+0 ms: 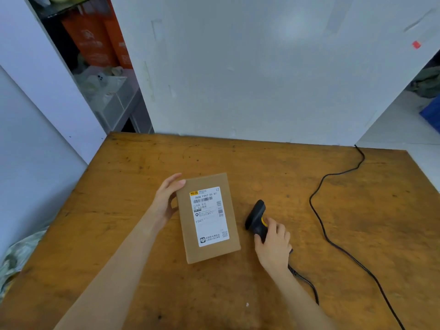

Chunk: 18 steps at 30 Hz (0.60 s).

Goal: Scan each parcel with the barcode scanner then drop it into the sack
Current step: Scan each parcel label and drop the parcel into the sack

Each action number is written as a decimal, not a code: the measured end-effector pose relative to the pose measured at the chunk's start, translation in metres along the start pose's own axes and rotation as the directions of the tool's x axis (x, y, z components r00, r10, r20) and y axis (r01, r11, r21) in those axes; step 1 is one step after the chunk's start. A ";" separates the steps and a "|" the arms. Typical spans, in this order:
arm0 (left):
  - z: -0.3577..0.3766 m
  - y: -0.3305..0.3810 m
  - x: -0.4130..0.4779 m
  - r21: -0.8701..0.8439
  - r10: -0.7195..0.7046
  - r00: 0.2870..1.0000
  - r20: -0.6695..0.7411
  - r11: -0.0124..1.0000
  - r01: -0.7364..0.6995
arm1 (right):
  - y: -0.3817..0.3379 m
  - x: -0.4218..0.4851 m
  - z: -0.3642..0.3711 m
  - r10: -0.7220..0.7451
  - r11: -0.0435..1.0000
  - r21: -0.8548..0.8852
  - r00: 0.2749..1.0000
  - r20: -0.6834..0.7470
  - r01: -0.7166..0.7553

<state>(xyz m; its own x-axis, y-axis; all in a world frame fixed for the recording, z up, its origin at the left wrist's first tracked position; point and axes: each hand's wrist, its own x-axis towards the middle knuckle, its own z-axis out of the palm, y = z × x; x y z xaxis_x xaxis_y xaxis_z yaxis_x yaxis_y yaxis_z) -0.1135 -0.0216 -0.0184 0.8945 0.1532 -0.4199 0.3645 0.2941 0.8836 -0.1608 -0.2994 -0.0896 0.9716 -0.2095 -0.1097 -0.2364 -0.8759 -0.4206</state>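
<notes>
**Parcel steadied, scanner gripped: scan not yet made**

A brown cardboard parcel (208,217) is seen lying flat on the wooden table (333,210), its white shipping label (209,216) turned face up with the barcodes exposed. It is held at its far-left corner by the left hand (166,201): the fingers (175,181) are kept together and laid against the box's upper left edge, while the thumb appears to be set against the left side lower down.

Just to the right of the parcel, a black handheld barcode scanner (256,216) with a yellow trigger is clasped by the right hand (273,244). Its handle is wrapped by curled fingers, with one fingertip resting near the trigger. The scanner's head is pointed away toward the far end of the table, not at the label, and appears to rest on or just above the tabletop. Parcel and scanner are kept apart by a narrow strip of bare wood. A black cable (319,206) is trailed from the handle across the table's right side.

No scan light can be made out on the label, so the scanning step is judged to be still ahead. What may be the sack, a crumpled pale bag (16,256), is glimpsed past the table's left edge; the drop remains to be done.
</notes>
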 end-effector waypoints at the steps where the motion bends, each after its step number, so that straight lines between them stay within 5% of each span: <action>1: 0.000 -0.001 -0.001 -0.014 -0.006 1.000 -0.020 1.000 0.006 | 0.000 0.007 0.002 0.025 0.996 -0.083 0.998 0.051 -0.021; 5: -0.001 -0.002 -0.004 -0.027 -0.009 0.999 -0.043 1.000 0.008 | 0.001 0.022 0.013 -0.005 0.988 -0.150 0.993 0.119 0.023; 8: 0.000 -0.001 -0.004 -0.046 -0.017 0.998 -0.066 0.999 0.014 | -0.002 0.020 0.006 -0.036 0.981 0.192 0.990 0.140 0.008; 12: 0.001 0.002 0.001 -0.099 -0.011 0.995 -0.102 0.995 0.001 | -0.022 0.003 -0.036 -0.132 0.784 0.620 0.973 0.188 -0.014; 18: 0.018 0.006 0.012 -0.094 0.020 0.996 -0.085 0.995 -0.028 | -0.056 -0.049 -0.083 -0.401 0.568 0.822 0.885 0.239 0.035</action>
<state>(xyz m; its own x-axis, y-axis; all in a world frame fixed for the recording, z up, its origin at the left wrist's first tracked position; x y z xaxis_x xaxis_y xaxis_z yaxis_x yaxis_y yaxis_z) -0.0966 -0.0347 -0.0147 0.8763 0.2390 -0.4183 0.3132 0.3773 0.8716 -0.1943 -0.2760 0.0142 0.9522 0.2695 -0.1440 -0.1070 -0.1471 -0.9833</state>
